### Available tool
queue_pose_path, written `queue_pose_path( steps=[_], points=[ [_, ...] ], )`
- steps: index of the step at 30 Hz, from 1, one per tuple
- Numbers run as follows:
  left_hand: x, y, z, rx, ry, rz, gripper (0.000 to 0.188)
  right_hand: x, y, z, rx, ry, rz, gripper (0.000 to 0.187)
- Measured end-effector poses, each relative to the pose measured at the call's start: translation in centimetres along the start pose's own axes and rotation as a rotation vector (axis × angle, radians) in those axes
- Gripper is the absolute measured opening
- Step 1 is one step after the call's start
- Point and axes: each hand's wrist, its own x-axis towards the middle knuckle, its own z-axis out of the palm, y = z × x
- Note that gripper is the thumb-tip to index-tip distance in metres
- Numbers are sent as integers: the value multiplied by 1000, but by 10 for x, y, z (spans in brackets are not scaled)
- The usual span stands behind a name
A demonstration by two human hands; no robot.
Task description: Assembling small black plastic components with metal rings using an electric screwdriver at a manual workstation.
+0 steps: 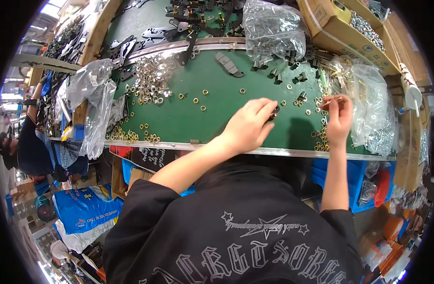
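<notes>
My left hand [249,125] is over the middle of the green table, its fingers closed round a small dark part [274,112] that shows only at the fingertips. To the right, my right hand [339,120] is raised over brass-coloured rings [323,137]. Its thumb and fingers are pinched together, and what they hold, if anything, is too small to name. Between the hands lie a loose brass ring [283,102] and a dark cylindrical sleeve [302,95]. A grey brake pad [228,65] rests farther back.
Silver washers [153,75] are heaped at the left. A clear bag of dark sleeves [273,28] lies behind, with black metal brackets [198,16] beside it. A cardboard box of small metal pieces [349,35] and plastic bags [373,104] stand right. Another person [42,146] is far left.
</notes>
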Motion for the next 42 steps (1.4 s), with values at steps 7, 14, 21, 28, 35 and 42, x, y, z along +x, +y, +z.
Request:
queue_pose_path(
  steps=[7,14,21,28,35,42],
  points=[
    [50,-41,-40,308,-168,-188,11,-56,-7,27,538,45,452,18],
    [-24,-86,-119,543,53,-531,12,-71,-8,-4,448,109,406,19],
    [-61,-112,-145,480,132,-516,11,-75,-9,24,371,-93,454,20],
    [-61,-115,-130,457,383,-262,12,-73,-26,42,329,-95,318,18],
    [-46,-127,-140,469,340,-539,10,-73,-25,40,323,-118,294,19],
    [-37,-127,-162,507,303,-414,14,-84,-19,40,323,-135,291,19]
  ],
)
